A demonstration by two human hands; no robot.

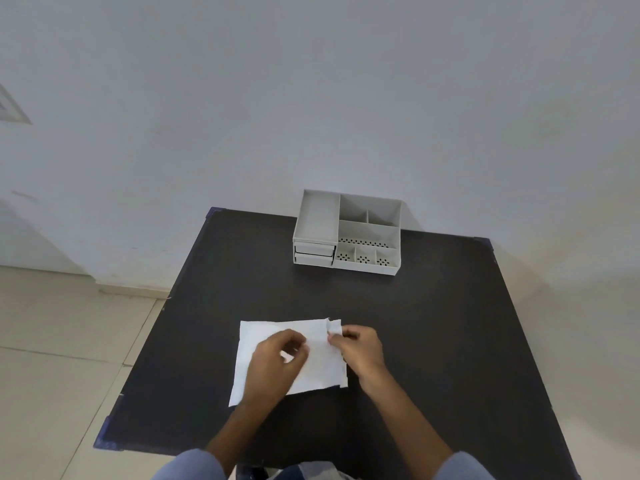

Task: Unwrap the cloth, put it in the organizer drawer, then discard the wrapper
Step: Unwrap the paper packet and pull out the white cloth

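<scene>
A flat white wrapped cloth packet [263,336] lies on the black table [433,323] near its front middle. My left hand [277,362] rests on the packet's middle, thumb and fingers pinching its surface. My right hand [360,348] pinches the packet's upper right corner, where a small flap stands up. I cannot tell cloth from wrapper. The white organizer [346,233] stands at the table's far edge, with two closed drawers [313,253] on its left front.
The organizer has open compartments on top and perforated trays at its right front. The table backs onto a pale wall. Tiled floor lies to the left. No bin is in view.
</scene>
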